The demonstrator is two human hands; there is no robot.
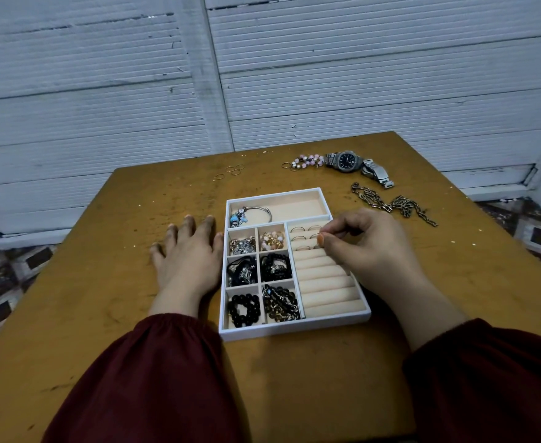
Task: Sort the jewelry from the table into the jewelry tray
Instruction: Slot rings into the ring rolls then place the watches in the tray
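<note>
Tabletop (119, 225): worn ochre board, scuffed and speckled.
Jewelry tray (294, 331): white, cream-lined, at the middle of the tabletop, between the two hands.
Left hand (187, 254): flat on the tabletop, palm down, just beside the tray's left wall; fingers straight and spread apart, holding nothing.
Right hand (368, 247): over the tray's right side; fingers curled, thumb and forefinger closed together on a pinched ring (316, 235) at the ring rolls (325, 282). The tips hide most of it.
Seated rings (297, 234): a few thin bands tucked in the far rows of the rolls; the near rows are bare.
Bangle (252, 213): silver with blue charms, in the long far compartment.
Small compartments: six in two columns left of the rolls, holding mixed pieces, with a black bead bracelet (244, 310) in the near-left one.
Loose rings (230, 171): a small cluster of thin gold bands near the far edge, left of the tray.
Pink bead bracelet (307, 161): toward the far-right corner, touching a dark-dialled watch (346, 160).
Second watch (377, 173): steel, just right of the first.
Chain (393, 204): heavy links, lying toward the right edge, beyond the right hand.
Sleeves (154, 378): dark red, gathered at both wrists.
</note>
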